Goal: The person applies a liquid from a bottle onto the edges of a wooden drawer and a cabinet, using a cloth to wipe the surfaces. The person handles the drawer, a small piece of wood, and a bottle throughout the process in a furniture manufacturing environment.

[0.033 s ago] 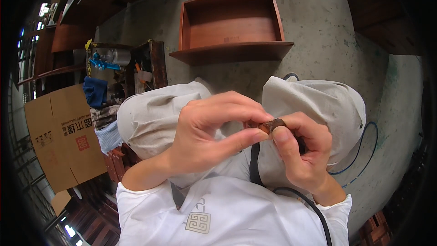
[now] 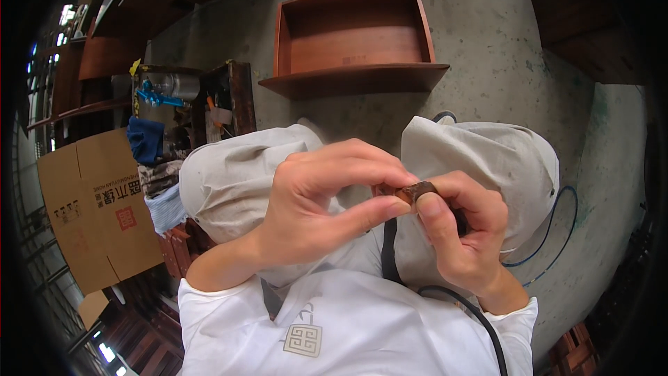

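Observation:
Above my lap, both hands meet at a small dark brown piece (image 2: 419, 190), with an orange-brown bit showing at its left end. My left hand (image 2: 306, 202) pinches that end between thumb and fingertips. From the other side, my right hand (image 2: 465, 226) grips it with the thumb pressed on top and the fingers curled round. Its exact kind cannot be made out, and most of its right part is hidden in my right hand. Beyond my knees, a reddish-brown wooden drawer (image 2: 355, 78) rests on the floor, its wide front panel facing me.
At my left stands a dark-framed trolley (image 2: 242, 97) with a blue tool (image 2: 158, 95), a metal container (image 2: 182, 88) and cloths such as a blue rag (image 2: 145, 141). A cardboard sheet (image 2: 90, 216) lies beside it. A blue hose (image 2: 567, 226) curls at right; dark furniture (image 2: 584, 28) stands far right.

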A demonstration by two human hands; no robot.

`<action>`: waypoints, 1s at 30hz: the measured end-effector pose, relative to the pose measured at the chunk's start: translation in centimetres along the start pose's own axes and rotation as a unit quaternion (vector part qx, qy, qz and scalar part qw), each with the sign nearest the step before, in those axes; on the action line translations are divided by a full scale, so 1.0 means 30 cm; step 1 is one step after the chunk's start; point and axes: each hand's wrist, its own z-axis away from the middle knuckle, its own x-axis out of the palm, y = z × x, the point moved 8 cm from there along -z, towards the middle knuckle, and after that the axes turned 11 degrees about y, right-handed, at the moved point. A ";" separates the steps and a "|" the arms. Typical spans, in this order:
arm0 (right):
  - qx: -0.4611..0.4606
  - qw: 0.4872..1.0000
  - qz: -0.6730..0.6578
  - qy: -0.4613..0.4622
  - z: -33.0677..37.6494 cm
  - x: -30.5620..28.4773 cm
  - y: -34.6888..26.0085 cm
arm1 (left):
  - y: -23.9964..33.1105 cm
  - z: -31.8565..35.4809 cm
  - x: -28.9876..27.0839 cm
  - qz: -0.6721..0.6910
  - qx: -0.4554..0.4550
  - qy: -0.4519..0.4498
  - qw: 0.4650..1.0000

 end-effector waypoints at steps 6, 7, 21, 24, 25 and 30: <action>0.004 1.000 0.001 -0.001 0.003 0.005 0.002 | 0.000 0.003 -0.002 -0.005 0.003 0.000 1.000; 0.003 1.000 -0.001 -0.001 0.003 0.005 0.001 | 0.000 0.004 -0.003 -0.004 0.003 0.001 1.000; 0.014 1.000 -0.020 -0.017 0.009 0.004 0.001 | 0.000 0.012 -0.005 -0.016 0.028 0.020 0.999; 0.047 0.997 -0.051 -0.019 0.024 0.008 0.013 | -0.002 0.008 -0.008 0.007 -0.022 0.012 1.000; 0.063 0.996 -0.061 -0.020 0.032 0.000 0.023 | 0.014 0.007 -0.016 -0.018 0.003 0.024 1.000; 0.090 0.995 0.008 0.035 0.014 -0.082 0.003 | 0.242 0.058 -0.334 -0.268 0.190 0.103 0.939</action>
